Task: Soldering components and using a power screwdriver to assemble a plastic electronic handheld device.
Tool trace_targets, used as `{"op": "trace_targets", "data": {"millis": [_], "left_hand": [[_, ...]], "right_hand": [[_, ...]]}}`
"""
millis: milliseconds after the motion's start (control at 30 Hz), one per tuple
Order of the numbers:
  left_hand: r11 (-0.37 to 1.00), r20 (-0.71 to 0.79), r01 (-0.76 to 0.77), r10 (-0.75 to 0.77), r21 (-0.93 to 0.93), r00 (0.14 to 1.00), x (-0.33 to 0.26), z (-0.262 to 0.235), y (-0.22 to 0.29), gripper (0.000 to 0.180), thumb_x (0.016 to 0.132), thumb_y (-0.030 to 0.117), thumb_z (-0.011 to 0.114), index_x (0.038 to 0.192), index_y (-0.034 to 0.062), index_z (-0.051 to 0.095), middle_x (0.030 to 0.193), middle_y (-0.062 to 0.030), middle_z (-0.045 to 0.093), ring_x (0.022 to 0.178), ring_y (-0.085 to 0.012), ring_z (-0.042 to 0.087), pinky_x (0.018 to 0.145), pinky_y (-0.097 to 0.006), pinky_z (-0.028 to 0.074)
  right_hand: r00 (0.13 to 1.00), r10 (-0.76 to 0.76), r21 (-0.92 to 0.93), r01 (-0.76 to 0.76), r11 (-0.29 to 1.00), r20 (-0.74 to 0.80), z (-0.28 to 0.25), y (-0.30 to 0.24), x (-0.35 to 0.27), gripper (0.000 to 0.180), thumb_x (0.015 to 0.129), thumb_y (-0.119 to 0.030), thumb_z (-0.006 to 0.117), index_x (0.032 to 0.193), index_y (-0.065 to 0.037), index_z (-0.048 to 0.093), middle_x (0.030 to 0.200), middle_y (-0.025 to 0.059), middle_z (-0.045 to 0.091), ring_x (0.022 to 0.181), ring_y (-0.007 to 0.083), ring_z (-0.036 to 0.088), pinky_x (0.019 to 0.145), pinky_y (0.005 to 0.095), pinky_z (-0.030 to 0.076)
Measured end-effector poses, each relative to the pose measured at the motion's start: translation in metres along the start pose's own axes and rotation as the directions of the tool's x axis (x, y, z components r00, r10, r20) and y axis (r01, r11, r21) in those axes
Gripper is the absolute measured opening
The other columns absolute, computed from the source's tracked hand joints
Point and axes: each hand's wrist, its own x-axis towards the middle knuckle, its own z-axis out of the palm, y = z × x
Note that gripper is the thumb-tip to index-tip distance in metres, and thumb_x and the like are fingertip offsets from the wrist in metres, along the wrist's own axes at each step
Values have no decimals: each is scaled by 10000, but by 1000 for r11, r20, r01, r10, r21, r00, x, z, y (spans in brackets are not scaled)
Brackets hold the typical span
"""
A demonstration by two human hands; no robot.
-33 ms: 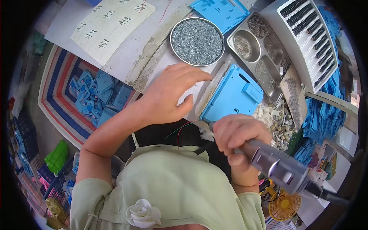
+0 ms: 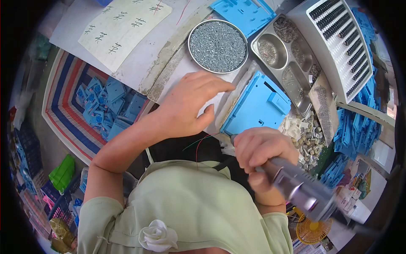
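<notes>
My right hand (image 2: 266,148) is wrapped round the grip of a grey electric screwdriver (image 2: 302,186). Its cord end trails off to the lower right, smeared by motion. The front tip points toward the near edge of a light blue plastic casing (image 2: 253,110); my fingers partly hide it. That casing lies on a block in front of me. Left of it hovers my left hand (image 2: 190,103), thumb and fingers apart, with nothing visible between them. Just beyond that hand stands a round metal dish (image 2: 189,55) heaped with small silver screws (image 2: 218,45).
A steel compartment tray (image 2: 303,106) holds small metal parts on the right, beside a white rack (image 2: 304,29) with rows of black pieces. Blue parts fill a striped bag (image 2: 69,114) at left. Another blue shell (image 2: 243,15) lies at the back. Thin wires (image 2: 196,148) hang near my chest.
The rear of the screwdriver has swung slightly down and to the left in my right hand. My left hand and the blue casing have barely moved.
</notes>
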Motion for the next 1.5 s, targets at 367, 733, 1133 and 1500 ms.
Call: {"op": "trace_targets", "data": {"millis": [367,733,1133,1500], "left_hand": [[984,-4,-178,178,-21,984,25,36,12,315,787,-54,636,1072,63,701,1062,-86,695,964,-296,644,889,-410,488],[927,248,-346,305,145,919,57,92,32,339,773,110,780,1111,104,750,1212,-28,696,1079,-269,604,937,-430,456],[946,295,-292,242,140,924,62,86,39,331,771,99,774,1102,104,757,1205,-43,701,1049,-289,609,928,-428,454],[927,50,-186,179,327,982,93,84,29,341,783,151,787,1111,93,711,1381,-102,590,1254,-342,551,1085,-497,380]], "right_hand": [[992,-115,-162,122,979,52,-28,-20,-1,342,864,-344,823,916,-103,586,596,-8,561,526,187,559,575,355,498],[838,-268,-124,237,963,-476,-111,-33,-46,237,962,-203,717,990,-33,555,642,42,541,517,130,466,508,289,390],[894,-184,6,205,979,-409,-120,-27,-32,215,965,-132,695,901,-39,512,620,39,521,547,133,487,537,287,420],[898,-174,41,207,977,-405,-87,-44,-56,333,950,-245,774,992,-17,534,700,35,560,569,126,485,539,301,392]]}}
